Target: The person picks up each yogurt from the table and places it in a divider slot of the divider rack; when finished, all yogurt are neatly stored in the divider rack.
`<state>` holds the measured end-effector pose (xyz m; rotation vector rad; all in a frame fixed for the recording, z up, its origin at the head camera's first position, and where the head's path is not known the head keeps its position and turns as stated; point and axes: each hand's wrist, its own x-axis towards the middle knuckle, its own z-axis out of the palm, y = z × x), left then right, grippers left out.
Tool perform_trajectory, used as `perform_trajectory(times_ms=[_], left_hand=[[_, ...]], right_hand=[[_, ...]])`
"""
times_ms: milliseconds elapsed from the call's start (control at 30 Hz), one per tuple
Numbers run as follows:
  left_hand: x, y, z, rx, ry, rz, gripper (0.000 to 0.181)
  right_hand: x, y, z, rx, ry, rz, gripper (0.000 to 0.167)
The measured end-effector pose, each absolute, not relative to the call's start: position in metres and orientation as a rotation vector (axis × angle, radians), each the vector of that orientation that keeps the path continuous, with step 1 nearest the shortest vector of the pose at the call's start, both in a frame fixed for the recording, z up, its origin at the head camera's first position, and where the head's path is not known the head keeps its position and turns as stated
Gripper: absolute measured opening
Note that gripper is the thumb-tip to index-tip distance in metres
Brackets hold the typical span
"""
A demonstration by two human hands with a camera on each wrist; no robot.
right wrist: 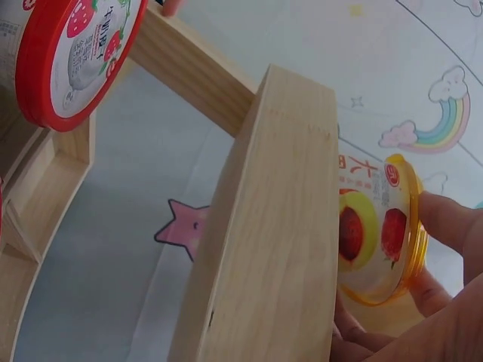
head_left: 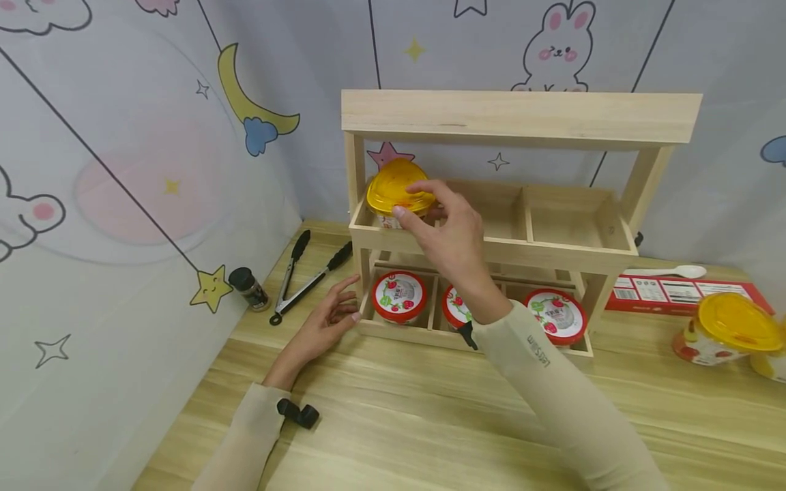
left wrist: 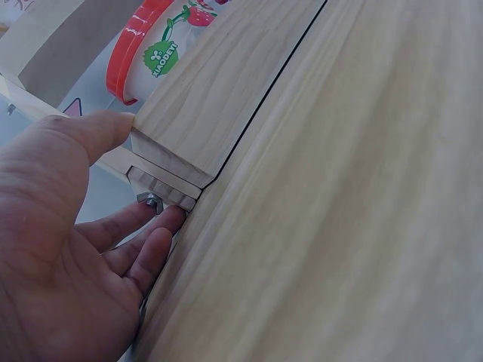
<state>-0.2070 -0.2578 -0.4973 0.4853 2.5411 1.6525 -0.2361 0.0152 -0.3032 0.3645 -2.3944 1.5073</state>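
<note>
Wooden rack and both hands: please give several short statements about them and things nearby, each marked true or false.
The right hand touches a yellow-lidded cup at the upper left of the wooden rack. True.
The left hand grips the tongs. False: the left hand touches the wooden rack, and the tongs lie beside it.
Three red-lidded cups sit low in the wooden rack. True.
The black-capped bottle is right of the wooden rack. False: the black-capped bottle is at its left.
A white spoon lies right of the wooden rack. True.
</note>
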Motion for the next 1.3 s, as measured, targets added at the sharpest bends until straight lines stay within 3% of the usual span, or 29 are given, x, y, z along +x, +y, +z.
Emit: perform_trajectory(times_ms=[900,1300], left_hand=[[-0.212,-0.255,-0.500,0.518,2.558,1.654,0.073],[-0.209,-0.257,-0.500,0.502,2.552,1.666,0.074]], right_hand=[[-0.232,0.041,-0.296,0.476,-2.491,1.523,0.048],[-0.215,0.081,-0.295,0.428,-2.436,1.524,0.046]])
